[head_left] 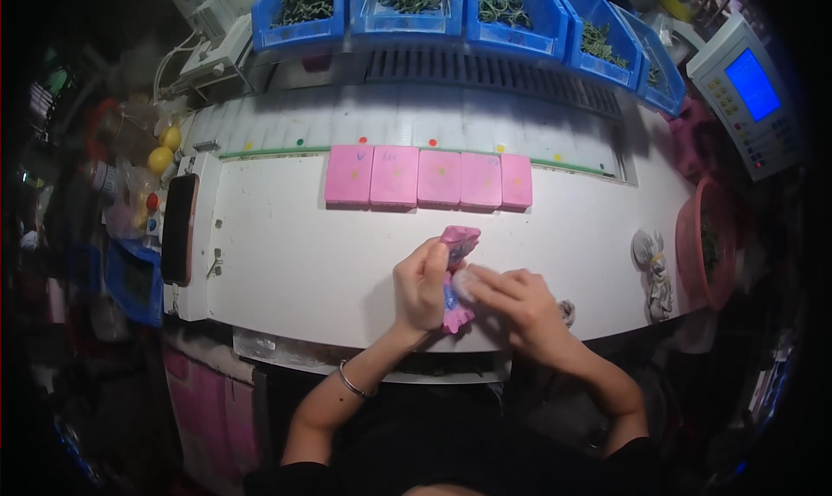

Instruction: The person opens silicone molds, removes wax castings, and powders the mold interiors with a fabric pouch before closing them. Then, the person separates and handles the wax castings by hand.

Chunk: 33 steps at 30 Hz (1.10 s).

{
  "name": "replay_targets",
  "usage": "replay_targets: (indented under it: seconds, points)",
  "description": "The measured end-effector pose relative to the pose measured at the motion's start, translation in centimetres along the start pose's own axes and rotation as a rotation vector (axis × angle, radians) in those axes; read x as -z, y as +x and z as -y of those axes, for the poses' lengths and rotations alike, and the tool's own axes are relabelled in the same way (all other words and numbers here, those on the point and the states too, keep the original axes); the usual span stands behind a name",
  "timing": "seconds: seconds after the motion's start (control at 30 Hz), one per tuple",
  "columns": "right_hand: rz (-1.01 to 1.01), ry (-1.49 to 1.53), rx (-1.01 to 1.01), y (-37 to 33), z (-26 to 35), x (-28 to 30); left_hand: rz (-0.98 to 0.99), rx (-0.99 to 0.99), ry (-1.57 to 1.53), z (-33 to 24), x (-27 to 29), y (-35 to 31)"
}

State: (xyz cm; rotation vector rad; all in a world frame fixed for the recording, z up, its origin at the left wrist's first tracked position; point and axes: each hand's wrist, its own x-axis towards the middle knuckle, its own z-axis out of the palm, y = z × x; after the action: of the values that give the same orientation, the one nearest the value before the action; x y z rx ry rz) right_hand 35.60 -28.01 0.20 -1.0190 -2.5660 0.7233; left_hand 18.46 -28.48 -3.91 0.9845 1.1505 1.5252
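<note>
Over the near middle of the white table, my left hand grips a pink rubber mould. The mould is spread apart, and bluish patches show on its inner faces. My right hand pinches a small whitish cloth pad or pouch against the mould; the fingers are slightly blurred. Beyond both hands, several pink blocks stand side by side in a row, with faint marks on top.
Blue bins of green pieces line the back. At right are a tied cloth bundle, a pink basin and a machine with a blue screen. A phone lies at left. A dark vent grille runs below the bins.
</note>
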Motion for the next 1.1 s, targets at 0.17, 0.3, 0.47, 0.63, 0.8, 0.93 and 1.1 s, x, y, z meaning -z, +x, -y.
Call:
replay_targets:
  seconds: [0.17,0.3,0.47,0.63,0.8,0.93,1.1]
  points:
    - [-0.255,0.256,-0.097,1.0,1.0,0.3,0.166,0.219,-0.076,-0.4,1.0,0.0]
    - [-0.377,0.654,-0.192,2.5,1.2,0.0,0.296,0.213,-0.221,-1.4,-0.1,-0.3]
    - [-0.353,0.688,-0.2,3.1,1.6,0.3,0.447,0.071,-0.238,-2.3,0.5,0.1]
    - [-0.367,0.731,-0.17,4.0,2.2,0.0,0.488,0.179,-0.178,-2.6,2.1,0.4]
    - [-0.275,0.737,-0.314,4.5,1.7,1.1,0.492,0.293,-0.17,-3.2,3.5,1.3]
    - [-0.271,0.297,-0.232,5.7,-0.9,3.5,0.087,0.188,0.231,-3.3,10.6,6.7]
    - [-0.223,-0.118,-0.252,5.4,-6.5,3.4,-0.335,-0.001,0.272,-6.4,21.1,16.3]
